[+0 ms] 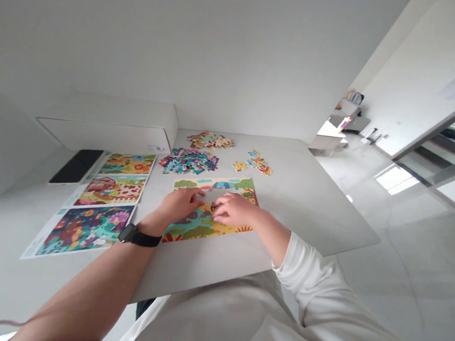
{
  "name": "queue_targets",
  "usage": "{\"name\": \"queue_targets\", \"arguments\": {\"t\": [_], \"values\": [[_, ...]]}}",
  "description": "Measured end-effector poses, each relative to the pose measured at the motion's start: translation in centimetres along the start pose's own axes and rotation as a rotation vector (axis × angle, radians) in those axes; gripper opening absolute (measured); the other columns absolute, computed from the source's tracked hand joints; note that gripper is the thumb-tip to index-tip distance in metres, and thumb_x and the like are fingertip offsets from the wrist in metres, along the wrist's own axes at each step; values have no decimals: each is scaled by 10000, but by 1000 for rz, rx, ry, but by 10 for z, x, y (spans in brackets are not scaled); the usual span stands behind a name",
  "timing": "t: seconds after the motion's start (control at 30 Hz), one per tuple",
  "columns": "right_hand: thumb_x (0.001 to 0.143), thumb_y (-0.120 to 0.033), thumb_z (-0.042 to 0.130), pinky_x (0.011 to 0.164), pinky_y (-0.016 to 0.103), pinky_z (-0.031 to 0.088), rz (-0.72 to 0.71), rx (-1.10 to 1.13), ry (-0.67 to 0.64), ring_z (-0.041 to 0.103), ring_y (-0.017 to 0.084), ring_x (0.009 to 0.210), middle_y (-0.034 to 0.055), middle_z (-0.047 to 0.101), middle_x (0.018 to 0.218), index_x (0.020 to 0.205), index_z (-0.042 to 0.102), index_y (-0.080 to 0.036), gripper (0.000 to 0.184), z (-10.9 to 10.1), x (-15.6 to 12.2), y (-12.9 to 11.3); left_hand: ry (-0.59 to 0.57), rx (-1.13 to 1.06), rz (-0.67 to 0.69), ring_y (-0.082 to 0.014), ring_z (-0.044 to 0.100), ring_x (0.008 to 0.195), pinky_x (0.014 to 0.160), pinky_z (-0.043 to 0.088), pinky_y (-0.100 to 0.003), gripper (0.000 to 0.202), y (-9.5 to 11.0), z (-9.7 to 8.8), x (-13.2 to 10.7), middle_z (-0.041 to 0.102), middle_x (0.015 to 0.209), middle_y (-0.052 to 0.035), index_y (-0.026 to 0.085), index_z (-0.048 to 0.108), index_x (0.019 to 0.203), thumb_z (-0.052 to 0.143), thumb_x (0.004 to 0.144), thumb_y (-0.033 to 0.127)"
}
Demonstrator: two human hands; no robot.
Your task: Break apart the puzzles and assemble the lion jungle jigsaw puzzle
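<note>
The left hand and right hand are held half-curled (whether pinching cannot be told) over the unfinished jigsaw puzzle, its long axis set left to right, a gap framed between them.

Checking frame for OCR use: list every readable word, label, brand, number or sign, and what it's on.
None can be read.
White box: label with tiny print, too small.
Printed pictures: marks in the left margin, too small and blurred.
Puzzle: no lettering I can make out.
Watch: dark screen, nothing legible.
</note>
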State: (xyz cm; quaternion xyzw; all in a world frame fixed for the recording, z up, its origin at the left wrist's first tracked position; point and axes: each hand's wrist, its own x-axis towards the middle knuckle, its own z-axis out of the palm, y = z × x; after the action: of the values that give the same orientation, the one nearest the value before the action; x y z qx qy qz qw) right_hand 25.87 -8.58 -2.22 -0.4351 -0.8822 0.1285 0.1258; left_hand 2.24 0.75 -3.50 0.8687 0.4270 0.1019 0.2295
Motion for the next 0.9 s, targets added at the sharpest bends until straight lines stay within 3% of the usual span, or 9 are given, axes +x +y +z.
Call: {"name": "queue_targets", "arguments": {"t": [0.1,0.2,0.33,0.4,0.47,0.6,0.73,0.9], "values": [[960,-300,766,1067,407,497,5,43,36,701,231,1109,50,794,1197,1039,873,-310,133,-4,1,6,19,7,0,-212,661,695,631,392,-309,386,0,1,0,744,773,-25,242,776,1187,584,906,425],[973,-274,739,1079,384,510,62,104,227,709,211,1149,46,792,1236,1173,834,-302,223,-22,-1,28,68,-24,-2,-218,687,734,651,432,-303,406,0,-1,-1,777,848,-44,240,782,1183,552,923,452],[965,-230,681,1049,378,548,395,88,580,733,208,1087,58,801,1188,1163,818,-262,243,-51,-15,86,157,-44,-33,-221,704,756,693,470,-298,417,1,-7,-3,795,890,-57,231,795,1173,540,933,457],[936,-191,671,1068,390,544,605,11,669,731,223,1093,79,801,1159,1112,824,-238,238,-59,-28,118,199,-35,-41,-223,705,758,703,475,-296,411,2,-9,-4,800,895,-60,234,800,1171,533,941,445],[897,-150,675,1140,407,502,780,-70,666,712,240,1170,98,799,1165,1072,825,-223,242,-61,-43,145,237,-29,-34,-220,703,750,718,483,-295,404,2,-10,-4,805,909,-62,238,804,1169,524,952,433],[885,-206,715,1126,388,513,1009,-82,561,715,239,1190,97,778,1284,1202,779,-230,325,-55,-64,176,270,-33,5,-210,695,737,724,487,-289,390,6,-10,-6,805,913,-59,238,808,1141,516,965,428],[870,-260,751,1102,401,527,1024,-92,500,714,249,1194,85,772,1320,1282,732,-257,413,-50,-64,182,275,-44,27,-205,678,730,699,462,-284,400,14,-13,-10,782,852,-52,220,799,1159,511,967,420],[886,-251,740,1061,396,543,990,-118,460,726,257,1160,90,792,1263,1230,756,-259,344,-50,-61,177,307,-58,66,-181,640,699,696,460,-278,396,26,-18,-15,763,832,-47,209,802,1132,505,976,417]]}}
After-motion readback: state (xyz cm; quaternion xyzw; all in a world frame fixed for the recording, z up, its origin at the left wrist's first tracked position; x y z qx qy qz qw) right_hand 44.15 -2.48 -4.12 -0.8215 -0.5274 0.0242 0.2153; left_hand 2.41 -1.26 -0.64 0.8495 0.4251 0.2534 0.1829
